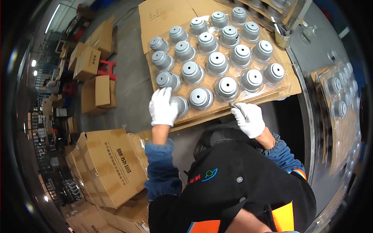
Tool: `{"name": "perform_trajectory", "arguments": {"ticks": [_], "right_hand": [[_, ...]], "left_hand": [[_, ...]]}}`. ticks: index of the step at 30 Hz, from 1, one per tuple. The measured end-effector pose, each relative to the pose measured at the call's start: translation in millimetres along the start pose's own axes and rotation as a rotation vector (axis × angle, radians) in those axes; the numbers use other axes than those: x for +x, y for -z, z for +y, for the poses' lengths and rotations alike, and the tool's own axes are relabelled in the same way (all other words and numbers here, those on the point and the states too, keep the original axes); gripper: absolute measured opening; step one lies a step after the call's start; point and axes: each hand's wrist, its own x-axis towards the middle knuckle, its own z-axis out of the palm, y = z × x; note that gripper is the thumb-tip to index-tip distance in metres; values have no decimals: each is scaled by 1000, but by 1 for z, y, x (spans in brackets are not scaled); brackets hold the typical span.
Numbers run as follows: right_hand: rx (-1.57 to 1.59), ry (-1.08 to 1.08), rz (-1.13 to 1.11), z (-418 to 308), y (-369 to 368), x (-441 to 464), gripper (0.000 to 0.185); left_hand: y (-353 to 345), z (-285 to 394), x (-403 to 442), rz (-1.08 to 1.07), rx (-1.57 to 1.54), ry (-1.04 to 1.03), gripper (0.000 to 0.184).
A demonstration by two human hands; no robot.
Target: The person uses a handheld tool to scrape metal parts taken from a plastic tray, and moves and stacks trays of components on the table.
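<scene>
My left hand (163, 108), in a white glove, lies against a grey bell-shaped metal part (181, 105) at the near left corner of the tray, covering part of it. Its fingers are stretched out, pointing away from me. My right hand (248, 119), also gloved, is closed around a small dark tool (234, 105), whose tip points left beside the near edge. The tool's exact kind is unclear. Just beyond it stands another grey metal part (227, 88) with a central hole. Several like parts stand in rows on a clear plastic tray (252, 94) over cardboard (293, 83).
A cup of brushes (282, 39) and a clear bottle (309, 33) stand at the far right. More grey parts (335, 84) sit on a stack at right. Large cardboard boxes (110, 167) lie at left, with a red stool (107, 70) beyond.
</scene>
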Motion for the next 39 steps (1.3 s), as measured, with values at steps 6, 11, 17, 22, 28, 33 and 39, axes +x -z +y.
{"name": "perform_trajectory", "arguments": {"ticks": [6,11,17,22,28,33,39], "right_hand": [[99,-87,16,8,10,-2,14],[234,-192,71,15,23,-1,14],[363,-135,207,13,5,10,14],[807,-406,254,-10,9,16,15],[682,-371,288,15,37,22,19],[776,-345,306,27,50,15,25],[890,-373,272,38,70,7,20]], "left_hand": [[-17,76,12,-134,-235,-292,60],[-27,69,9,-20,-439,-122,63],[20,122,-30,126,-1377,435,75],[26,180,-40,83,-1973,586,59],[9,189,-53,-159,-1584,262,111],[13,193,-45,-247,-1237,-24,125],[20,215,-45,-225,-1072,-64,123]]}}
